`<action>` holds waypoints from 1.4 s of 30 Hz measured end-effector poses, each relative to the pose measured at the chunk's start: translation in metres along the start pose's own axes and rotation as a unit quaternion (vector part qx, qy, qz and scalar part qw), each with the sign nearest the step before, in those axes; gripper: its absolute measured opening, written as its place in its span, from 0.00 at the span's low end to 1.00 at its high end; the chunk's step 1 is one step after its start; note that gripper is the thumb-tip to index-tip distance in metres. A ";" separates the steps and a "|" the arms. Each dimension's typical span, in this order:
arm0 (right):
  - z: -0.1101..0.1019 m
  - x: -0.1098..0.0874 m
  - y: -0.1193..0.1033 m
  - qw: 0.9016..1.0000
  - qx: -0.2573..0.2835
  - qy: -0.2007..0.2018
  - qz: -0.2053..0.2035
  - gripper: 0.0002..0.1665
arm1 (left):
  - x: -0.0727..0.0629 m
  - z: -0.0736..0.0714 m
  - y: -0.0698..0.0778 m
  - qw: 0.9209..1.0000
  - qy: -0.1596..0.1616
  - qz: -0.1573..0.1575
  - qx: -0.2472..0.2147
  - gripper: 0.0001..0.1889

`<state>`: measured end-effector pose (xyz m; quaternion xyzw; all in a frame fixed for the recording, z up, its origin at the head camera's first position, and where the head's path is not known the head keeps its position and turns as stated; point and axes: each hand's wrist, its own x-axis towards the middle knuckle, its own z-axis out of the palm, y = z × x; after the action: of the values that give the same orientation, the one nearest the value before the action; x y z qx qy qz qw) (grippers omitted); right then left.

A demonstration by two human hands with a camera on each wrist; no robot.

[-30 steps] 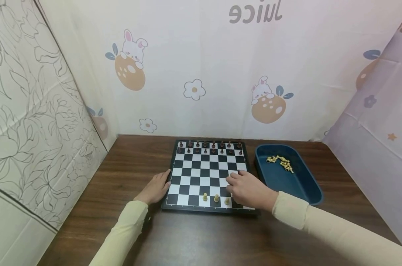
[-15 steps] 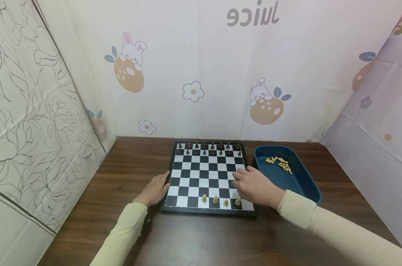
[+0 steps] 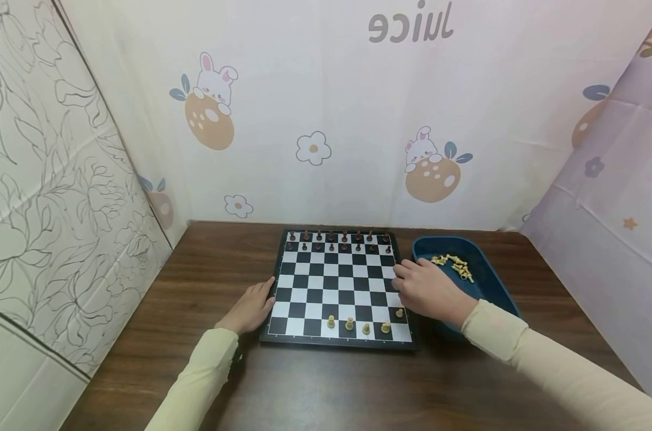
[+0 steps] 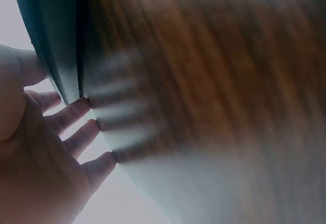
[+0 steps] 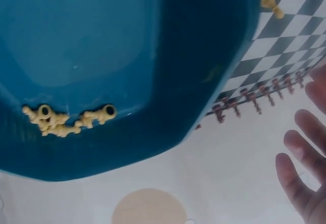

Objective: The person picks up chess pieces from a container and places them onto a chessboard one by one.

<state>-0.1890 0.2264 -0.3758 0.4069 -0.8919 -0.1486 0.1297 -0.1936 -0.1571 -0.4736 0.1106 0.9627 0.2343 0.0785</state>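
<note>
My left hand [image 3: 251,308] rests against the left edge of the chessboard [image 3: 316,293]; in the left wrist view its fingers [image 4: 76,114] are spread, with tips on the wooden table. My right hand [image 3: 430,290] hovers over the board's right edge and the near side of the blue tray [image 3: 500,287]. In the right wrist view its fingers [image 5: 308,150] are loosely extended and hold nothing visible. A cream pawn [image 3: 399,312] stands on the board just below this hand. Several other cream pieces [image 3: 349,324] stand along the near row.
Dark red chess pieces [image 3: 331,246] fill the two far rows. Inside the tray lies a pile of cream chess pieces [image 5: 61,122]. Behind the dark wooden table [image 3: 336,383] hangs a printed cloth [image 3: 358,179]; a patterned panel [image 3: 61,179] stands at the left.
My right hand has moved right, from the board's near right part toward the tray, uncovering a cream piece in the near row and then the pawn. The left hand stays put.
</note>
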 end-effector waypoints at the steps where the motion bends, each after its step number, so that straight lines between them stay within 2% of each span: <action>1: 0.000 -0.001 0.002 1.000 0.000 0.002 0.003 0.14 | 0.000 0.000 0.000 1.000 0.001 0.001 0.000 0.29; 15: 0.009 -0.007 0.032 0.999 0.011 0.003 0.042 0.08 | 0.000 -0.002 0.000 1.000 -0.002 0.003 0.001 0.29; 24: 0.023 -0.015 0.057 0.997 0.014 0.004 0.070 0.08 | 0.000 0.000 0.000 1.000 0.000 0.007 0.004 0.29; 33: 0.035 -0.028 0.083 0.995 0.044 0.025 0.087 0.05 | 0.000 -0.001 0.000 1.000 -0.002 -0.002 0.005 0.29; 42: 0.047 -0.034 0.103 0.992 0.053 -0.005 0.115 0.04 | 0.000 -0.001 0.001 1.000 -0.002 -0.007 0.000 0.29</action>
<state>-0.2544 0.3237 -0.3845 0.3069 -0.9402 -0.0873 0.1196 -0.1933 -0.1565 -0.4720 0.1046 0.9631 0.2339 0.0819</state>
